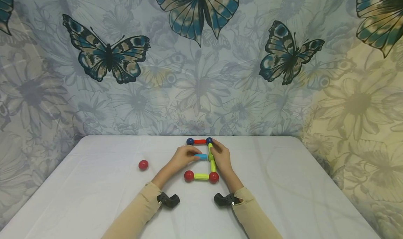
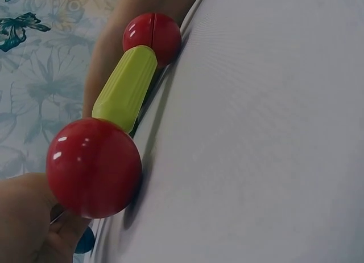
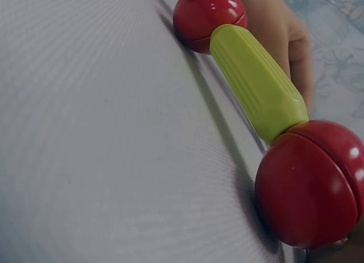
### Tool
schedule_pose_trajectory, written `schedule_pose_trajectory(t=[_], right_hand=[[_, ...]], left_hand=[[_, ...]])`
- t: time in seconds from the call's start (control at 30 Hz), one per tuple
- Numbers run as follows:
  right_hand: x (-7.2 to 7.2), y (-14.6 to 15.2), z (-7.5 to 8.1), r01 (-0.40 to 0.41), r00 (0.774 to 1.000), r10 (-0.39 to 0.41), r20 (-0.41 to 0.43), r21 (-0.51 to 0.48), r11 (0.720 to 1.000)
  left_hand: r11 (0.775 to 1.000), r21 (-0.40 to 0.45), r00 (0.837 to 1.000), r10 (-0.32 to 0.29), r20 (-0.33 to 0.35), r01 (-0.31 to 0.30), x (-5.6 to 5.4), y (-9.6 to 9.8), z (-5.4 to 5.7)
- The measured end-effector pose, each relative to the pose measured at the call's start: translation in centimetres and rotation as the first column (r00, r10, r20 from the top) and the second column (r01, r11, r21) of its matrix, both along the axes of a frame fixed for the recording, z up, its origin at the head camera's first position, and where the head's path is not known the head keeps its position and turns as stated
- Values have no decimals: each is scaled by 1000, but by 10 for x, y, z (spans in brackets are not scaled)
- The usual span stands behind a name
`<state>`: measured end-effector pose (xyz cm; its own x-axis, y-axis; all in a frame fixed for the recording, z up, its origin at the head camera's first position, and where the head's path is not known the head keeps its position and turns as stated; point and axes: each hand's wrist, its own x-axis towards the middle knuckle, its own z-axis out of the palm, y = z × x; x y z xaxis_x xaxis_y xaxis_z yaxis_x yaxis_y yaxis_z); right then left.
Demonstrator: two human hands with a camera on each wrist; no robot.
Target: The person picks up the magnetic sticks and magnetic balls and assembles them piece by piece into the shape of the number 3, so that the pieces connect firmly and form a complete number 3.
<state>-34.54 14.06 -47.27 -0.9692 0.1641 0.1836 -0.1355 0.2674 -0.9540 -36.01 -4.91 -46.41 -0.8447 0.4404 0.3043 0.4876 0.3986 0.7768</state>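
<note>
In the head view a magnetic-looking building set forms a bracket shape. My left hand (image 1: 185, 155) pinches a light blue rod (image 1: 201, 156), its right end close by the green ball (image 1: 211, 157). My right hand (image 1: 221, 157) grips the upper yellow-green rod (image 1: 210, 147), fingertips right at a dark blue ball (image 1: 209, 140). From that ball a red rod (image 1: 199, 142) runs left to another dark blue ball (image 1: 190, 141). Below the green ball, a second yellow-green rod (image 1: 213, 166) leads to a red ball (image 1: 213, 177). A ribbed yellow-green rod (image 3: 259, 81) joins it to another red ball (image 2: 94, 167).
A loose red ball (image 1: 143, 165) lies left of the left hand on the white-covered table (image 1: 94, 183). Behind the table hangs a butterfly-patterned cloth (image 1: 201, 92). Dark wrist devices (image 1: 168, 200) sit at both sleeve cuffs.
</note>
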Motion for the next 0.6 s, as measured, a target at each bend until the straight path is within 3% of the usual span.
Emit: schedule_pose_trajectory(t=[0.6], right_hand=[[-1,1,-2,-17,1000,16,-18,-19,1000]], left_hand=[[1000,-2,1000,1,-5,-1,0,4,-1]])
